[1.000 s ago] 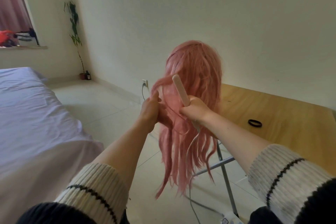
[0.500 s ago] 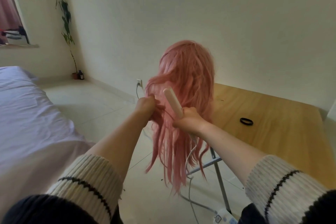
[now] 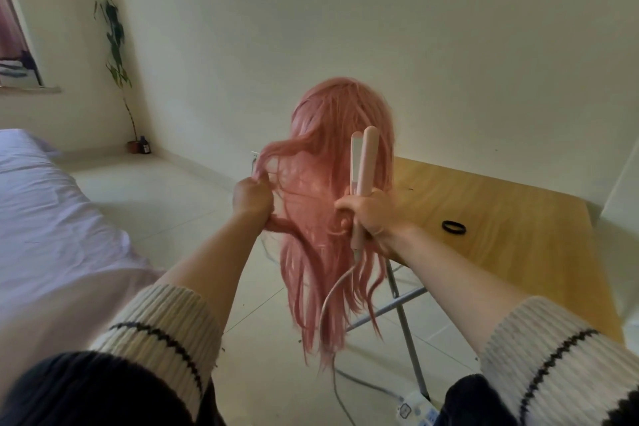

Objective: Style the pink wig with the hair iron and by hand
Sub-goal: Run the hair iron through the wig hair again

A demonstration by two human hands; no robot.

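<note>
I see the pink wig (image 3: 332, 190) standing upright at the near corner of the wooden counter (image 3: 501, 218), its long hair hanging down. My left hand (image 3: 251, 198) pinches a strand pulled to the side. My right hand (image 3: 371, 214) grips the hair iron (image 3: 361, 180) upright, its plates slightly apart, empty.

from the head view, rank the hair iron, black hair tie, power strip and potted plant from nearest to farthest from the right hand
1. hair iron: gripped in the right hand.
2. black hair tie: on the wooden table, to the hand's right.
3. power strip: on the floor below.
4. potted plant: far left corner.
</note>
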